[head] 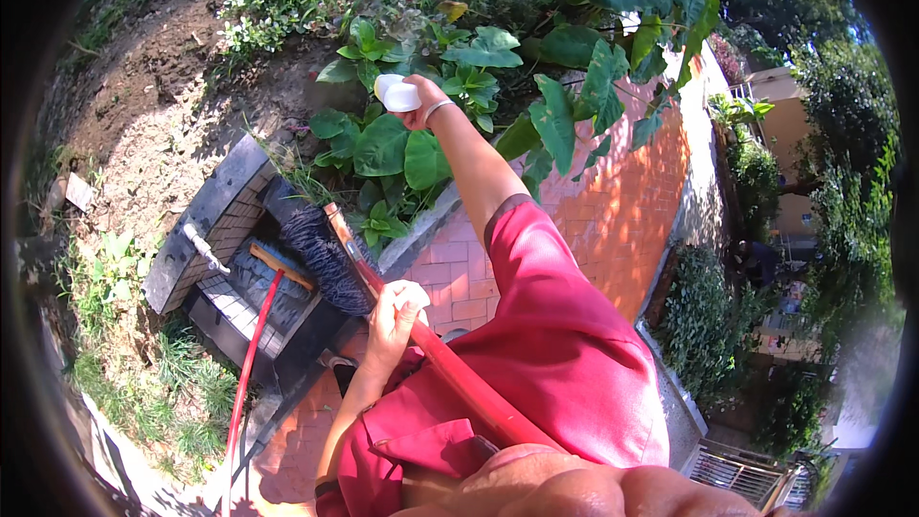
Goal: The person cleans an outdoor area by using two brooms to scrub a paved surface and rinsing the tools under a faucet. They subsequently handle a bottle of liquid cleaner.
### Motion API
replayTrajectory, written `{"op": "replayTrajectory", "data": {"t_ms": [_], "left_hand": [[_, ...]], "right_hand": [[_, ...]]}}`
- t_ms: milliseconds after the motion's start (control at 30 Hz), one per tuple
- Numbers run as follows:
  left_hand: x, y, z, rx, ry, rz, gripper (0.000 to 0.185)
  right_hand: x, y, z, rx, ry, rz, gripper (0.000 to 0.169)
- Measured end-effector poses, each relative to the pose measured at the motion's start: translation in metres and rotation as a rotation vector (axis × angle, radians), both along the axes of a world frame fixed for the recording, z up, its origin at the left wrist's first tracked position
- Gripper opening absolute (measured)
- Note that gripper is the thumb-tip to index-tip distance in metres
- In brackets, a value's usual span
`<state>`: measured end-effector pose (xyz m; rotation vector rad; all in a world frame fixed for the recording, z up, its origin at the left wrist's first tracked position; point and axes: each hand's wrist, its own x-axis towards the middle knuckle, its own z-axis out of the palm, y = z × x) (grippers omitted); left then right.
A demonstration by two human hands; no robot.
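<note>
My right hand [423,102] reaches out over leafy plants, its fingers closed around a small white container [399,96]. Whether that container holds anything cannot be made out. Close to my chest, my left hand [393,323] grips the red handle [459,373] of a broom, which slants up past my shoulder. At the handle's far end are a wooden block [350,244] and dark blue bristles [316,248], beside a tiled outdoor basin. A bright white patch on my left fingers is too washed out to identify.
A tap [204,248] projects over the tiled basin [240,309]. A second red-handled broom [255,345] leans with its head inside. Broad-leaved plants [567,115] overhang the brick path [610,208], which a concrete kerb [420,230] borders. Bare soil [158,100] lies beyond the basin.
</note>
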<state>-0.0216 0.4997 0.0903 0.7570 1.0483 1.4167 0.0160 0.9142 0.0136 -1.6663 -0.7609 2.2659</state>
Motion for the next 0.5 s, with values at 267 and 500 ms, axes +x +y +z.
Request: {"op": "replayTrajectory", "data": {"t_ms": [267, 500], "left_hand": [[0.004, -0.005, 0.002, -0.023, -0.01, 0.007, 0.027], [0.007, -0.006, 0.007, -0.01, 0.006, 0.009, 0.027]], "right_hand": [[-0.002, -0.005, 0.001, 0.141, -0.071, 0.021, 0.036], [0.0, -0.007, 0.012, 0.045, 0.016, 0.055, 0.039]]}}
